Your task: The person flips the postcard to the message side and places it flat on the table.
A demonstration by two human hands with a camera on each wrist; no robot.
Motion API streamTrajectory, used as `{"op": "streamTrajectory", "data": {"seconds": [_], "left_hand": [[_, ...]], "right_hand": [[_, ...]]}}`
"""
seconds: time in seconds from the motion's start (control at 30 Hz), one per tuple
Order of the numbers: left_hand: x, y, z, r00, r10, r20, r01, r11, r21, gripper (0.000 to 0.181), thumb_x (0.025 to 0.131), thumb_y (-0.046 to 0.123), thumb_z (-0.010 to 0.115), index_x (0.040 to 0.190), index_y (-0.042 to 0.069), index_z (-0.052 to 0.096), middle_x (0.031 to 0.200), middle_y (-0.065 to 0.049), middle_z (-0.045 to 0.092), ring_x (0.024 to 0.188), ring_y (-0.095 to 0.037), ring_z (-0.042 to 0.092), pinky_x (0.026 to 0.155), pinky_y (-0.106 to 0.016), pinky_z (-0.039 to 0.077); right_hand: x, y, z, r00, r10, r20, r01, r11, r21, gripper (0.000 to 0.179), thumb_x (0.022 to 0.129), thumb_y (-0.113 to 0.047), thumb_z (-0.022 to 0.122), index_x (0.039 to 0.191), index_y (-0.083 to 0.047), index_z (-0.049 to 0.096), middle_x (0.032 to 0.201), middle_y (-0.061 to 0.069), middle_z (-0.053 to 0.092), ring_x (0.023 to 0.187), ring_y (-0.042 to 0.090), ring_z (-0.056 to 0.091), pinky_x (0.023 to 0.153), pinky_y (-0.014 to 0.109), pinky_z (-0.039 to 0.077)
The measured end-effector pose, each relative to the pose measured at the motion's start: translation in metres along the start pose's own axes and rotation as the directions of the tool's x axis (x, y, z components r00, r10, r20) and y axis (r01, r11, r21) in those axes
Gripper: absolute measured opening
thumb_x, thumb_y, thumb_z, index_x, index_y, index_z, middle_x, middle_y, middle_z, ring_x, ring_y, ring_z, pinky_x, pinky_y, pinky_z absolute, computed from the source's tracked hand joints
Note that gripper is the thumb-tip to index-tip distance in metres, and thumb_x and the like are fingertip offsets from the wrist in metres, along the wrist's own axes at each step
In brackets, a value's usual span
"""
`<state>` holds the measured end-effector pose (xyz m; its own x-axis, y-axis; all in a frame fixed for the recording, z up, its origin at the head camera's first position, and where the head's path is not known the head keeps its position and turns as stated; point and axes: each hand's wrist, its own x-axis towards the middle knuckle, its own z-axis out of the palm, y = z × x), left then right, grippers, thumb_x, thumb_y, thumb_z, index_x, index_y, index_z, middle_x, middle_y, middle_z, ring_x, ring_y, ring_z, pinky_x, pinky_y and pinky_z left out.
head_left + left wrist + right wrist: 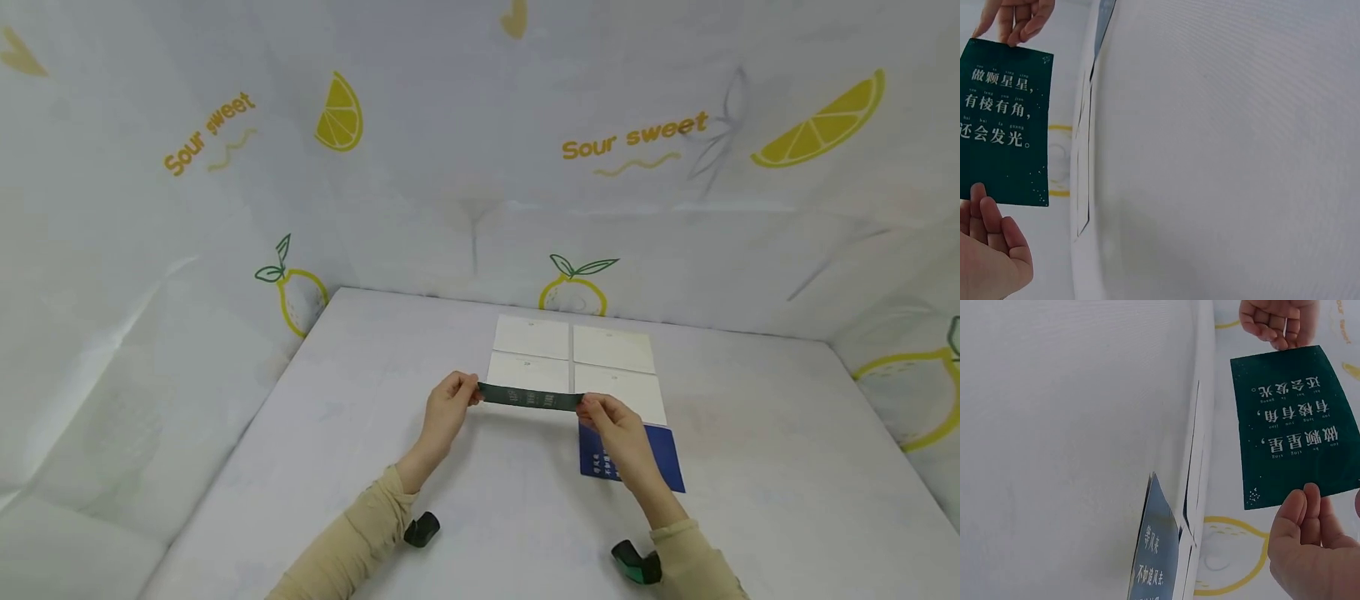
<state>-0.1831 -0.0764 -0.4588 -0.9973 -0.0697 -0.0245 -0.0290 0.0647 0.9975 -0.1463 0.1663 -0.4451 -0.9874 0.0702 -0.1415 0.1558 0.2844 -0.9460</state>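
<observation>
A dark green card (530, 397) with white Chinese writing is held up above the table, seen almost edge-on from the head. My left hand (446, 410) pinches its left end between thumb and fingers. At the opposite end, my right hand (618, 429) pinches the card the same way. Both wrist views show the card's printed face, with white lettering and small white specks in the corners. Below and partly behind my right hand, a blue card (663, 454) with white writing lies on the table.
Several white cards (531, 337) lie in two columns toward the table's back, just above the blue card. Small black objects show beside my left forearm (422, 529) and right forearm (636, 562). A lemon-printed white backdrop (450, 150) encloses the white table (487, 508).
</observation>
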Motion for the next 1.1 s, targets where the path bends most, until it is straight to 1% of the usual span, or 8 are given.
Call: {"op": "streamTrajectory", "data": {"seconds": [0.13,0.27,0.4,0.5,0.67,0.77,0.9,1.1], "left_hand": [[0.000,-0.002,-0.003,0.999,-0.035,0.024,0.036,0.999,-0.023,0.020,0.093,0.017,0.054,0.082,0.002,0.062,0.097,-0.012,0.067,0.079,-0.009,0.057,0.081,-0.035,0.050],[0.001,-0.003,-0.004,0.998,-0.031,0.048,0.032,0.999,-0.006,0.015,0.089,0.016,0.059,0.083,0.003,0.064,0.088,-0.004,0.065,0.083,-0.009,0.057,0.075,-0.029,0.047],[0.002,-0.003,-0.007,0.994,-0.008,0.105,-0.003,0.994,0.113,0.012,0.084,0.018,0.067,0.087,0.006,0.065,0.078,0.000,0.060,0.076,-0.011,0.055,0.066,-0.025,0.044],[0.002,-0.005,-0.009,0.984,-0.003,0.179,-0.043,0.967,0.253,0.017,0.081,0.020,0.069,0.092,0.009,0.065,0.081,0.000,0.056,0.074,-0.012,0.051,0.062,-0.023,0.042],[0.002,-0.010,-0.010,0.955,0.005,0.296,-0.138,0.892,0.431,0.029,0.080,0.022,0.071,0.104,0.007,0.064,0.079,0.000,0.051,0.069,-0.011,0.047,0.057,-0.022,0.040],[-0.001,-0.010,-0.009,0.935,0.033,0.352,-0.223,0.828,0.515,0.037,0.080,0.021,0.071,0.111,0.004,0.062,0.074,0.001,0.050,0.062,-0.010,0.044,0.052,-0.021,0.038],[-0.004,-0.008,-0.007,0.923,0.027,0.385,-0.277,0.740,0.613,0.044,0.079,0.022,0.072,0.118,0.004,0.061,0.068,0.002,0.048,0.056,-0.008,0.041,0.050,-0.020,0.035],[-0.007,-0.008,-0.005,0.917,-0.007,0.398,-0.303,0.638,0.708,0.044,0.079,0.026,0.072,0.117,0.007,0.062,0.063,0.006,0.046,0.053,-0.007,0.039,0.050,-0.021,0.032]], "right_hand": [[0.000,0.000,-0.001,1.000,0.015,-0.008,-0.016,1.000,-0.013,0.051,0.095,-0.046,0.046,0.118,-0.003,0.060,0.115,0.012,0.061,0.093,0.002,0.060,0.092,0.028,0.050],[-0.001,-0.001,-0.002,1.000,0.008,0.004,-0.008,0.997,-0.080,0.046,0.091,-0.045,0.054,0.114,-0.006,0.063,0.111,0.008,0.063,0.090,0.004,0.057,0.089,0.030,0.050],[0.000,0.001,-0.003,0.998,-0.020,0.057,0.029,0.987,-0.156,0.038,0.089,-0.036,0.062,0.114,-0.008,0.062,0.108,0.008,0.063,0.091,0.010,0.056,0.083,0.027,0.048],[0.001,0.002,-0.003,0.994,-0.048,0.098,0.072,0.964,-0.256,0.037,0.087,-0.033,0.064,0.115,-0.009,0.062,0.104,0.007,0.062,0.089,0.012,0.056,0.076,0.024,0.047],[0.001,0.001,-0.002,0.971,-0.123,0.206,0.201,0.885,-0.419,0.045,0.084,-0.026,0.068,0.120,-0.001,0.058,0.093,0.006,0.058,0.082,0.014,0.054,0.066,0.023,0.045],[0.000,0.002,0.001,0.953,-0.150,0.263,0.263,0.839,-0.476,0.049,0.082,-0.019,0.070,0.122,0.005,0.055,0.089,0.006,0.056,0.077,0.014,0.051,0.064,0.024,0.042],[-0.002,0.001,0.005,0.948,-0.120,0.295,0.267,0.803,-0.533,0.053,0.079,-0.015,0.072,0.123,0.008,0.053,0.085,0.007,0.055,0.072,0.014,0.047,0.061,0.024,0.039],[-0.005,0.000,0.010,0.948,-0.052,0.314,0.235,0.780,-0.580,0.055,0.077,-0.014,0.074,0.123,0.008,0.053,0.077,0.005,0.054,0.063,0.014,0.045,0.054,0.025,0.037]]}}
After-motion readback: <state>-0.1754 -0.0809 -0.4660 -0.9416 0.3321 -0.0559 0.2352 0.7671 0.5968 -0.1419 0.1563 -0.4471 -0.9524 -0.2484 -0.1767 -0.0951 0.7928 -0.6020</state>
